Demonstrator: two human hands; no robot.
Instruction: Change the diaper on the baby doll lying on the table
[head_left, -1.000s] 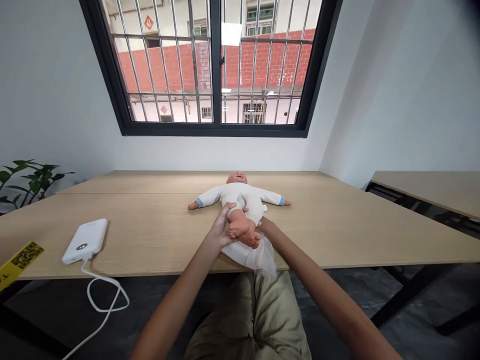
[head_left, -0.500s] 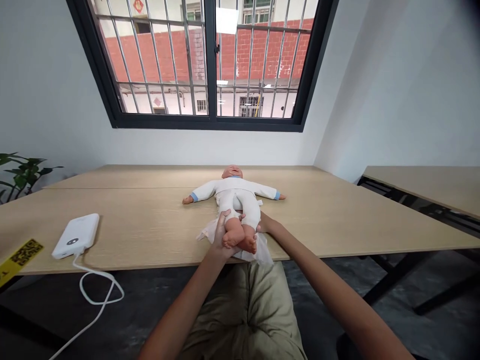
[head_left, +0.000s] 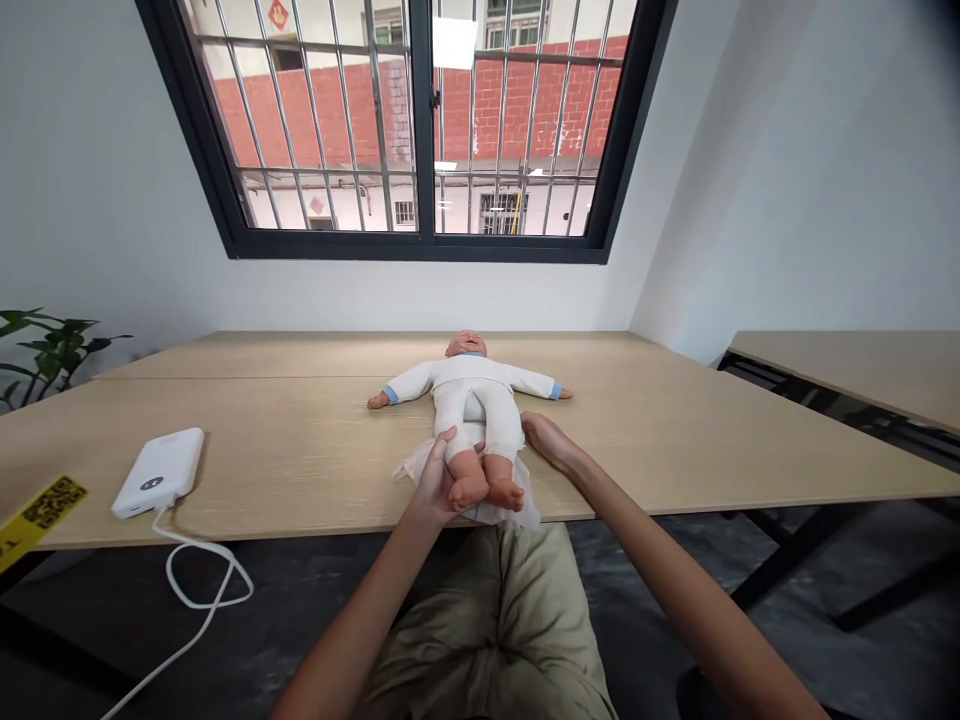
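A baby doll lies on its back on the table, arms spread and feet toward me. It wears a white suit with blue cuffs, and its lower legs are bare. My left hand is closed round the doll's leg on the left, thumb on top, with the other fingers hidden underneath. My right hand is beside the doll's right-side thigh, fingertips curled in at the edge of the white clothing; what they pinch, if anything, is hidden. Under the legs a thin, sheer white cloth spreads to the table's front edge.
On the left of the wooden table lies a white power bank with a white cable hanging over the edge. A yellow tag and a plant are farther left. Another table stands at the right.
My right hand has moved from beside the doll's lower legs up to its thigh. The doll's legs, crossed at the feet before, now lie straighter and side by side.
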